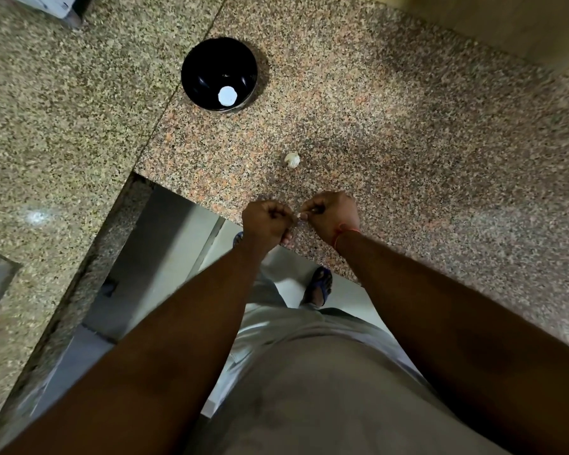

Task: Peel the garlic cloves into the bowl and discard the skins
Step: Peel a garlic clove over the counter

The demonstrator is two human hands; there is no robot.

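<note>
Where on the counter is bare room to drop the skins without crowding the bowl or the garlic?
Bare granite runs right of the garlic bulb, out to the counter's far edge, and between the bulb and the black bowl. It is tight only by the near edge, where left hand and right hand pinch a clove.

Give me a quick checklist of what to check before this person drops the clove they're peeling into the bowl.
1. Clove pinched between left hand and right hand: ok.
2. Clove fully peeled: cannot tell, too small.
3. Black bowl upright on the counter: ok.
4. Path from hands to bowl free: ok, garlic bulb sits off to the side.
5. Place for skins in view: not ok.
</note>
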